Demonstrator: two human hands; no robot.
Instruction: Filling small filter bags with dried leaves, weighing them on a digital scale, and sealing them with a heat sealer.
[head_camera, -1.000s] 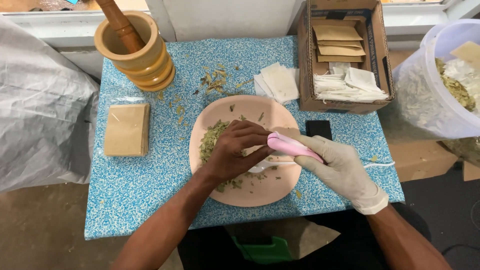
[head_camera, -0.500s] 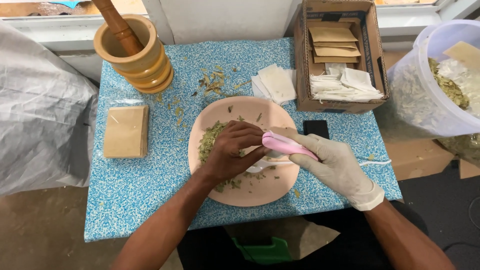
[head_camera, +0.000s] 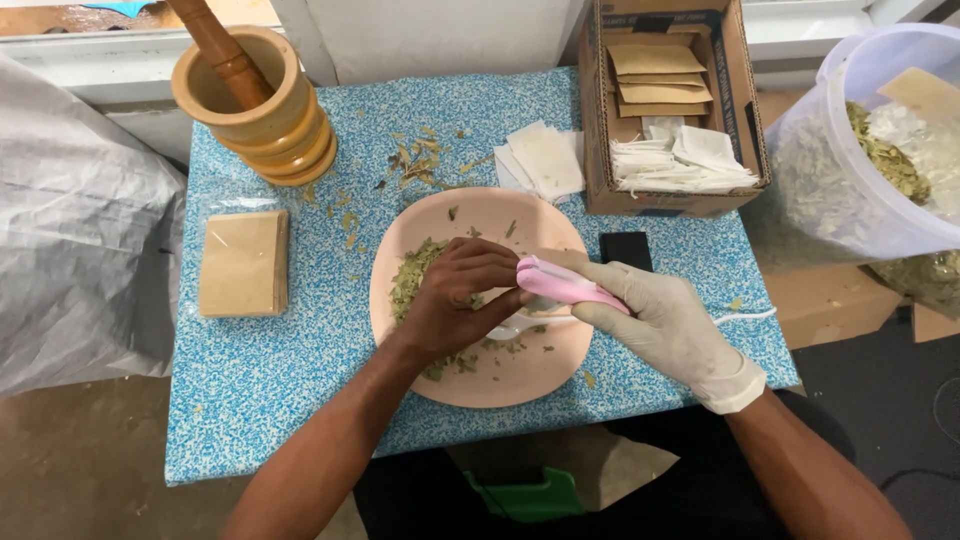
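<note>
- left hand (head_camera: 455, 300) is resting bare on the pink plate (head_camera: 500, 375), fingers curled, pinching at the dried leaves (head_camera: 412, 280) heaped there
- right hand (head_camera: 670, 325), gloved, is gripping a pink scoop-like tool (head_camera: 565, 285) over the plate's middle; a white spoon (head_camera: 515, 328) is lying under it
- most leaves are still sitting on the plate, so the portioning looks early
- left of plate: tan packet stack (head_camera: 243, 263)
- beyond plate: white sachets (head_camera: 545, 160), cardboard box (head_camera: 670, 100), wooden mortar (head_camera: 255, 105), all on the blue worktop (head_camera: 250, 390)
</note>
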